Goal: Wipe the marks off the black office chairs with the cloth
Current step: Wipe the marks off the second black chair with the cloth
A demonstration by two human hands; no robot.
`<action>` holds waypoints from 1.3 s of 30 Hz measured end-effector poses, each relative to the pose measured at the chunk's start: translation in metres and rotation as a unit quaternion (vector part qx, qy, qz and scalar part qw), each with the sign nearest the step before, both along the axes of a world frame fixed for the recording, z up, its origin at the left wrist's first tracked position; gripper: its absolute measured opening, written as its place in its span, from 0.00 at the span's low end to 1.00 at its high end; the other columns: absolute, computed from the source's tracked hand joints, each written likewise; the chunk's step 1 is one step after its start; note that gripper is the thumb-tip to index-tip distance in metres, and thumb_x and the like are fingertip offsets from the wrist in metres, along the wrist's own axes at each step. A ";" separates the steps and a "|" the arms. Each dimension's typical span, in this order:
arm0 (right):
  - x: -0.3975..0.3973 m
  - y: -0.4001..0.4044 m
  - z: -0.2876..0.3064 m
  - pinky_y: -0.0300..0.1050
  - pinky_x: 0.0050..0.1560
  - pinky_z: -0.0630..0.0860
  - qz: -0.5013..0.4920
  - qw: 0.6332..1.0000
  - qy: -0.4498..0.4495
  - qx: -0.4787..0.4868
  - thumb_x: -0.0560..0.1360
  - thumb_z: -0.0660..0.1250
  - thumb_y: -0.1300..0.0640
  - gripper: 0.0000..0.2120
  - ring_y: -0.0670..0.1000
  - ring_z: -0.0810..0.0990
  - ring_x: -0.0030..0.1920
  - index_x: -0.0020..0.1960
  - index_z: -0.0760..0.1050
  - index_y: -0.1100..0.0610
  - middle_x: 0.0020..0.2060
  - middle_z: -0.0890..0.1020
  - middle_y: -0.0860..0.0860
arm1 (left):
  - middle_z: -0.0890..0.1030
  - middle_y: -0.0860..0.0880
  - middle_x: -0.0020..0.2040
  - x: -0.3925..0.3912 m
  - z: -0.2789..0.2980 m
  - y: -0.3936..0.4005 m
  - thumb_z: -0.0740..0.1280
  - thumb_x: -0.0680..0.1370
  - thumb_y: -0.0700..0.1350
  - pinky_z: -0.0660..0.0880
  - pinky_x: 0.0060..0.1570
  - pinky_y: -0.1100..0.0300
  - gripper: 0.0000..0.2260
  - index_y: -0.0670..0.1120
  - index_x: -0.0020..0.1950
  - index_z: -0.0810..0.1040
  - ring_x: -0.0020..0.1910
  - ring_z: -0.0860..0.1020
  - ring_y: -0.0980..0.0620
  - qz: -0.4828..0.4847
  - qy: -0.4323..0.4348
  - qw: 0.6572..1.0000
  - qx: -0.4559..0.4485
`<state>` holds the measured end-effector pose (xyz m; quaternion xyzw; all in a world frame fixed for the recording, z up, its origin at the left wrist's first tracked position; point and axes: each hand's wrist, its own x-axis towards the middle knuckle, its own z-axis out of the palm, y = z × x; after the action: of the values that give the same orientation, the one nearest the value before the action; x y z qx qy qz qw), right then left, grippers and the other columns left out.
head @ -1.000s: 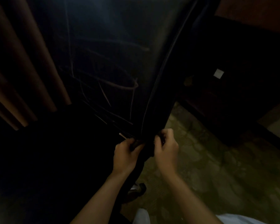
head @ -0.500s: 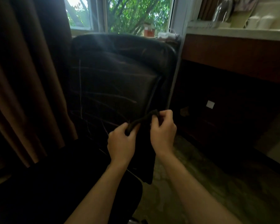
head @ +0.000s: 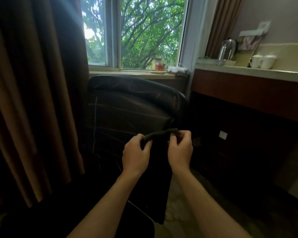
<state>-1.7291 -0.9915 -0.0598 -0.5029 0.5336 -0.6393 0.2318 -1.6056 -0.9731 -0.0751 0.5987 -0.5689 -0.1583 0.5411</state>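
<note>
No writing can be read anywhere; a small white label (head: pixel 223 135) on the dark desk front to the right of the grip is blank at this size. The left hand (head: pixel 136 152) and right hand (head: pixel 180 150) each pinch one end of the top edge of a dark cloth (head: pixel 159 169), fingers closed on it, so the edge stretches between them and the rest hangs straight down below the grip. Just behind the cloth stands the black office chair (head: pixel 127 109), its backrest crossed by thin pale marks (head: pixel 95 121) — most of them left of the left hand. A brown curtain (head: pixel 33 91) crowds the chair's left side and the desk (head: pixel 248 95) closes in on the right; the patterned floor (head: pixel 179 212) under the right forearm is open. Above the grip, the windowsill (head: pixel 132 73) holds a small orange jar (head: pixel 159 65); two white cups (head: pixel 263 61) and a glass kettle (head: pixel 228 49) sit on the desk top.
</note>
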 end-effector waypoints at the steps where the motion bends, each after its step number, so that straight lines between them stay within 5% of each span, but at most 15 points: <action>1: -0.001 -0.002 0.006 0.40 0.41 0.77 0.001 1.000 0.003 0.007 0.80 0.62 0.57 0.02 0.47 0.80 0.45 0.51 0.71 0.55 0.44 0.80 0.50 | 0.79 0.52 0.39 0.001 0.007 -0.001 0.67 0.79 0.50 0.78 0.40 0.49 0.08 0.51 0.40 0.76 0.37 0.78 0.53 -0.001 -0.007 1.000 0.002; 4: -0.001 -0.011 0.022 0.30 0.31 0.69 0.005 1.000 0.013 0.026 0.80 0.62 0.57 0.02 0.45 0.79 0.42 0.51 0.70 0.55 0.44 0.79 0.51 | 0.78 0.51 0.40 0.005 0.032 -0.009 0.68 0.78 0.52 0.77 0.38 0.52 0.09 0.50 0.41 0.75 0.37 0.78 0.52 -0.013 -0.048 0.998 0.035; 14: 0.023 -0.035 0.066 0.38 0.35 0.74 0.118 0.988 0.092 0.033 0.81 0.61 0.59 0.02 0.48 0.79 0.40 0.52 0.72 0.55 0.41 0.79 0.50 | 0.77 0.52 0.38 0.033 0.076 -0.014 0.65 0.80 0.53 0.69 0.32 0.59 0.09 0.51 0.43 0.75 0.36 0.77 0.53 0.011 -0.095 0.994 0.055; 23: 0.063 -0.009 0.064 0.52 0.51 0.81 0.229 0.970 -0.014 0.083 0.79 0.62 0.58 0.03 0.52 0.82 0.47 0.50 0.74 0.52 0.47 0.82 0.53 | 0.81 0.50 0.39 0.091 0.087 0.033 0.65 0.80 0.48 0.81 0.37 0.49 0.03 0.52 0.48 0.77 0.35 0.81 0.50 0.061 -0.004 0.998 0.019; 31: 0.093 0.066 0.050 0.54 0.54 0.79 0.282 0.956 0.016 0.085 0.76 0.63 0.49 0.06 0.51 0.81 0.49 0.46 0.76 0.50 0.48 0.81 0.51 | 0.81 0.50 0.45 0.121 0.085 0.118 0.64 0.81 0.46 0.79 0.42 0.57 0.03 0.50 0.48 0.77 0.43 0.80 0.54 0.111 0.039 0.993 -0.001; 34: 0.099 0.091 0.048 0.49 0.50 0.81 0.363 0.919 -0.102 0.117 0.80 0.63 0.55 0.06 0.52 0.83 0.48 0.51 0.77 0.55 0.46 0.84 0.53 | 0.82 0.46 0.45 0.127 0.083 0.142 0.63 0.82 0.46 0.80 0.46 0.49 0.06 0.47 0.49 0.78 0.44 0.81 0.48 0.116 0.041 0.992 0.009; 39: 0.107 0.107 0.036 0.40 0.45 0.80 0.412 0.905 -0.076 0.067 0.78 0.67 0.56 0.06 0.47 0.84 0.47 0.53 0.79 0.56 0.47 0.85 0.52 | 0.82 0.45 0.42 0.142 0.070 0.152 0.61 0.83 0.47 0.80 0.47 0.45 0.11 0.45 0.47 0.79 0.43 0.82 0.47 0.134 0.045 0.990 0.021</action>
<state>-1.6225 -0.8849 -0.0240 -0.6110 0.3010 -0.4856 0.5479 -1.4635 -0.8211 -0.0049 0.6731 -0.4554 -0.1233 0.5695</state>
